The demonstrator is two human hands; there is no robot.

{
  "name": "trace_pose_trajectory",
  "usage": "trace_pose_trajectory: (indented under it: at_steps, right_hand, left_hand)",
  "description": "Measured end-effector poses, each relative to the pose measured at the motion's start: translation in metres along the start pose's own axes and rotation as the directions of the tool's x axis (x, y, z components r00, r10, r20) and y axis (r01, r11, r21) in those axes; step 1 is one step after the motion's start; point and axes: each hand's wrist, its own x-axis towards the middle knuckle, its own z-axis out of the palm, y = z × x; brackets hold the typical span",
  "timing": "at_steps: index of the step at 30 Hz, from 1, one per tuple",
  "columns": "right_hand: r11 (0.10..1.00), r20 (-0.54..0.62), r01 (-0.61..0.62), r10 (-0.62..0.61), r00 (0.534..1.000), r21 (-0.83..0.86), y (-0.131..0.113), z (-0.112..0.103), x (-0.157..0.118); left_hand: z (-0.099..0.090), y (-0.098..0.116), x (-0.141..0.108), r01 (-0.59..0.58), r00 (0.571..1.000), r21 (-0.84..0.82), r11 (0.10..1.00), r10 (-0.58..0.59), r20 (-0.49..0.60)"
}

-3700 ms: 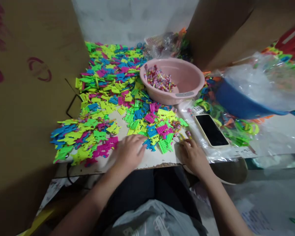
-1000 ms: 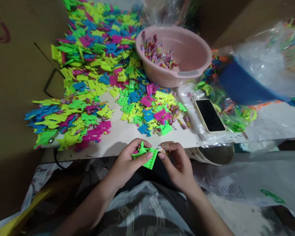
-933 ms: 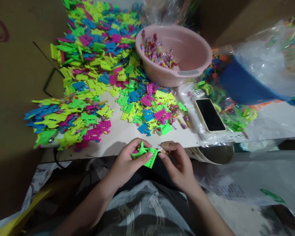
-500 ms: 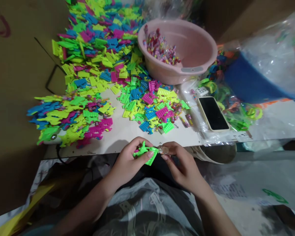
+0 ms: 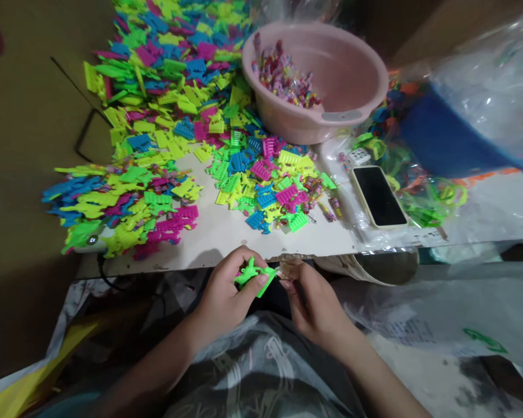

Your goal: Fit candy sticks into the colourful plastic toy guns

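At the table (image 5: 218,241) edge, your left hand (image 5: 226,293) pinches a green piece (image 5: 248,271), your right hand (image 5: 316,296) a part-hidden item (image 5: 282,274); apparent fingertip alignment calls for steadiness.

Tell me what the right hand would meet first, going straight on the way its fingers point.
Probably the green plastic piece in the left hand: the right hand, pinching a small pale item, points toward its edge. Whether they touch is unclear, as is depth.
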Motion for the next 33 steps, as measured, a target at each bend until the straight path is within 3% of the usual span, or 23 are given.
trace_pose_trajectory:
  at_steps: [4, 8, 14, 18, 22, 25, 28, 33]
  right_hand:
    - [0.987, 0.054, -0.088, 0.081, 0.995, 0.133, 0.001, -0.001, -0.005]
    - [0.988, 0.08, -0.071, 0.061, 0.995, 0.134, 0.001, -0.002, -0.01]
    - [1.0, 0.142, -0.005, 0.002, 0.99, 0.018, 0.01, 0.002, -0.015]
    - [0.993, 0.163, -0.022, 0.041, 0.986, -0.113, 0.009, 0.005, -0.014]
    - [0.887, 0.078, 0.01, 0.029, 0.997, -0.462, 0.012, 0.017, -0.017]
    - [0.797, 0.007, -0.016, 0.026, 1.0, -0.604, 0.019, 0.025, -0.021]
    - [0.775, 0.029, 0.002, 0.021, 0.999, -0.632, 0.023, 0.025, -0.021]
    - [0.876, 0.083, -0.044, 0.096, 0.992, -0.48, 0.019, 0.021, -0.022]
  left_hand:
    - [0.001, -0.002, -0.004, -0.035, 0.998, 0.028, 0.999, 0.034, 0.055]
    - [0.0, 0.001, -0.005, -0.068, 0.994, 0.052, 0.996, 0.063, 0.094]
    - [0.001, -0.001, -0.004, 0.08, 0.992, 0.03, 0.996, -0.082, 0.093]
    - [0.008, -0.007, -0.003, 0.201, 0.976, -0.084, 0.976, -0.192, 0.107]
    - [0.016, -0.016, -0.001, 0.294, 0.955, -0.167, 0.941, -0.282, 0.094]
    - [0.018, -0.02, 0.002, 0.296, 0.955, -0.132, 0.946, -0.29, 0.062]
    - [0.019, -0.022, 0.003, 0.306, 0.952, -0.116, 0.945, -0.3, 0.063]
    - [0.019, -0.032, -0.006, 0.313, 0.949, -0.073, 0.947, -0.309, 0.061]
